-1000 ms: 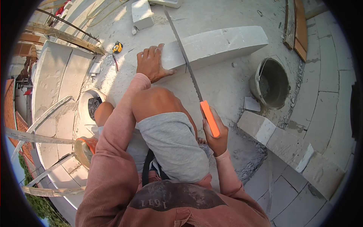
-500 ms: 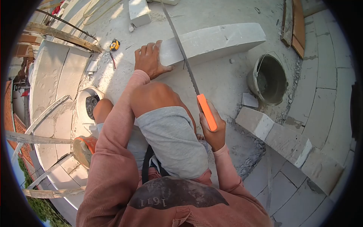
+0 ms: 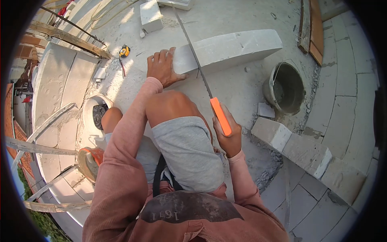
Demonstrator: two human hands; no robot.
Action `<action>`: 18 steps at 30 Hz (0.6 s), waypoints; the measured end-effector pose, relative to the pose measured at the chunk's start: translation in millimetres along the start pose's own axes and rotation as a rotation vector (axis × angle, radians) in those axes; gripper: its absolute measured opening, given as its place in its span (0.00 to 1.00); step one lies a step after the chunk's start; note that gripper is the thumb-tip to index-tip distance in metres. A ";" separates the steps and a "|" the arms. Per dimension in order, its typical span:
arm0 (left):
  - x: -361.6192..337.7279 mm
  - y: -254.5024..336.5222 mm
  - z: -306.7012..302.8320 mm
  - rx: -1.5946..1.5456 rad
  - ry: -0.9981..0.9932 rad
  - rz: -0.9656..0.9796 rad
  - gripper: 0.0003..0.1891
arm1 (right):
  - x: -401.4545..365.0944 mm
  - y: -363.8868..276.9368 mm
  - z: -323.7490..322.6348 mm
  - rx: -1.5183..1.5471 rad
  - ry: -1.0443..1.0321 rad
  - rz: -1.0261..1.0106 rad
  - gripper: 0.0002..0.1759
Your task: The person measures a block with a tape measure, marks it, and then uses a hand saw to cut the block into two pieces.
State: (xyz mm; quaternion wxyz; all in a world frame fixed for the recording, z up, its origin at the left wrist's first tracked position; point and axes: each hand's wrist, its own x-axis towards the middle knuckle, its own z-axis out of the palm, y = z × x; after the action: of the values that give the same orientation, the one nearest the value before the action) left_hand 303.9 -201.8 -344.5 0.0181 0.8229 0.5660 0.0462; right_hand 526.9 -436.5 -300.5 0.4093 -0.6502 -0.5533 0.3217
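A long pale block [image 3: 238, 46] lies on the dusty floor in front of my knees. My left hand [image 3: 163, 68] rests against its left end, fingers apart, with the thumb along the near lower edge. My right hand [image 3: 229, 133] is wrapped round the orange handle of a hand saw [image 3: 200, 74]. The saw's long toothed blade crosses the block near its left end and points away from me. A dark line shows on the block's near face beside the blade.
A bucket [image 3: 285, 88] stands at the right, beyond a row of blocks [image 3: 307, 152]. At the left are a yellow tape measure [image 3: 124, 51], a white bucket [image 3: 90, 115] and wooden poles [image 3: 48, 149]. Another white block [image 3: 151, 17] lies at the top.
The view has shifted slightly. My right hand and the saw handle are a little farther forward, with the blade still across the block. My left hand stays at the block's end.
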 end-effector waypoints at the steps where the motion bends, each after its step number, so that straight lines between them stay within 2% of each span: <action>1: -2.6 -3.6 1.7 -0.002 0.007 0.007 0.61 | 0.3 -1.7 10.4 0.009 0.028 -0.004 0.28; 2: -0.7 -5.3 2.4 -0.011 0.027 0.012 0.61 | 3.1 -0.2 14.5 0.010 0.058 -0.019 0.27; 5: 1.9 -4.5 0.9 0.006 -0.005 0.000 0.61 | -85.6 17.1 -15.9 -0.091 -0.001 0.025 0.26; 7: 1.8 -2.7 1.2 0.004 0.005 -0.010 0.61 | -129.2 2.9 -50.1 -0.200 -0.089 0.033 0.25; 10: -0.9 -0.9 0.5 0.013 -0.007 -0.023 0.61 | -86.6 1.3 -45.1 -0.077 -0.051 0.043 0.24; 12: 3.0 -0.8 -0.6 0.010 0.003 -0.017 0.61 | -20.3 2.1 -15.5 -0.021 -0.010 -0.027 0.25; 14: 3.2 -3.0 0.5 -0.007 0.018 -0.007 0.60 | 29.8 -17.9 2.3 0.006 -0.036 0.051 0.26; 17: -2.6 -0.8 -1.5 -0.004 -0.004 0.003 0.60 | -14.4 5.3 12.4 -0.218 -0.024 -0.109 0.26; 18: 2.0 -4.6 -4.9 0.000 -0.008 0.004 0.60 | -40.2 2.6 2.6 -0.173 -0.004 -0.066 0.27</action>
State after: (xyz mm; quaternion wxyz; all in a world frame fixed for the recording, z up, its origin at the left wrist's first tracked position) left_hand 299.8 -198.4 -339.9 0.0201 0.8242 0.5643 0.0430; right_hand 518.5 -475.7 -305.4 0.3608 -0.6638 -0.6012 0.2603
